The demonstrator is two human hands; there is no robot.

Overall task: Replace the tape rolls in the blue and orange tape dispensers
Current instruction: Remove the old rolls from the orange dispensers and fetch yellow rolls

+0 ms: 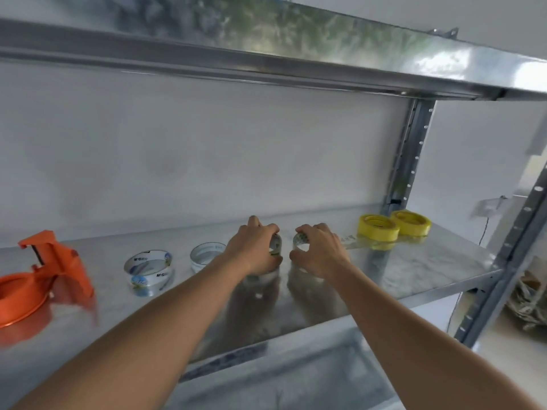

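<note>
clear tape rolls stood on the metal shelf, one clasped in my left hand, another in my right hand; orange tape dispenser sat far left. steadying each roll upright seemed wise.
</note>
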